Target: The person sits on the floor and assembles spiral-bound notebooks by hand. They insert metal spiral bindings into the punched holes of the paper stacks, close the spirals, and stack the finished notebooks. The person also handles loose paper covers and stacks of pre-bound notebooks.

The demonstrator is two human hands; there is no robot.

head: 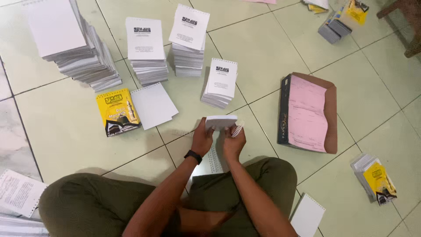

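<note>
I sit cross-legged on a pale green tiled floor. My left hand (202,138), with a black wristband, grips the left end of a small white stack of punched pages (221,121) held edge-on in front of me. At the stack's right end my right hand (233,142) pinches a white spiral coil (237,130). A strip of white coil lies on the floor (213,161) between my wrists.
Several piles of white booklet pages stand ahead (219,82), (188,41), (146,50), (72,41). A yellow cover (117,112) and a blank sheet (153,105) lie left. A pink paper ream in brown wrap (307,113) is right; bound yellow booklets (376,177) lie far right.
</note>
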